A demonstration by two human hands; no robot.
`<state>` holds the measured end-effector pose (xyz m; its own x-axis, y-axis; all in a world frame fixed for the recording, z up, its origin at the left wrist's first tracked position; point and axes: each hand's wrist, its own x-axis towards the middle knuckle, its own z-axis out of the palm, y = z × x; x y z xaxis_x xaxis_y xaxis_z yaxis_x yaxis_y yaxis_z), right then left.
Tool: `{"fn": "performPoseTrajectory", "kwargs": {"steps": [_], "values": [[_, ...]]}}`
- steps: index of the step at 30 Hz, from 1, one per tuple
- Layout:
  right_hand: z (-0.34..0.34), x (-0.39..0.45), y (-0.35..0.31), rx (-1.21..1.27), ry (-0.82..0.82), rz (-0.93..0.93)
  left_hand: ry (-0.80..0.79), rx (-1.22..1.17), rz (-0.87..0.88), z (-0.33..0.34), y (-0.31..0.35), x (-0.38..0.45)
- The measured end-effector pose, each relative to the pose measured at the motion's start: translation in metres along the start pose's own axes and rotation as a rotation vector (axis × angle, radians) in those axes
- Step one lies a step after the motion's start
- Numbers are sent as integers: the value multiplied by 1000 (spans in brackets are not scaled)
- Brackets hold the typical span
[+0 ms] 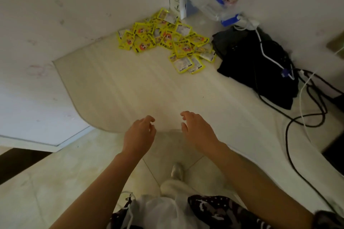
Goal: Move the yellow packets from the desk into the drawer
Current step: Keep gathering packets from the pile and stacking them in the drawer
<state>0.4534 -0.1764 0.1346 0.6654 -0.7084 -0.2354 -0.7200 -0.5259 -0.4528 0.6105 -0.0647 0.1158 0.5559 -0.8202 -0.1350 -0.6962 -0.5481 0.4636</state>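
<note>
Here the yellow packets point(165, 40) lie in a loose heap on the desk point(130, 87), in the upper middle of the frame, near the corner of the wall. Both hands are low in the centre, at the near edge of the desk and well apart from the heap. The left hand point(138, 135) and the right hand point(197, 129) hold nothing; their fingers are loosely bent. A black bag point(256, 65) with cables point(305, 117) is at the right.

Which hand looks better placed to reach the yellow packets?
Probably the right hand. Both hands hover empty at the desk's near edge, but the packets lie far back, slightly right of centre; the left hand sits farther off.
</note>
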Motion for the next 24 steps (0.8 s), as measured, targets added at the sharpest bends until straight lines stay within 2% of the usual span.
{"fn": "performPoseTrajectory", "kwargs": {"steps": [13,24], "values": [[-44,147,9,-37,-45,-12,-9,23,-54,-21,-9,135],[-56,244,6,16,-18,187,-22,-35,-124,-68,-73,282]]}}
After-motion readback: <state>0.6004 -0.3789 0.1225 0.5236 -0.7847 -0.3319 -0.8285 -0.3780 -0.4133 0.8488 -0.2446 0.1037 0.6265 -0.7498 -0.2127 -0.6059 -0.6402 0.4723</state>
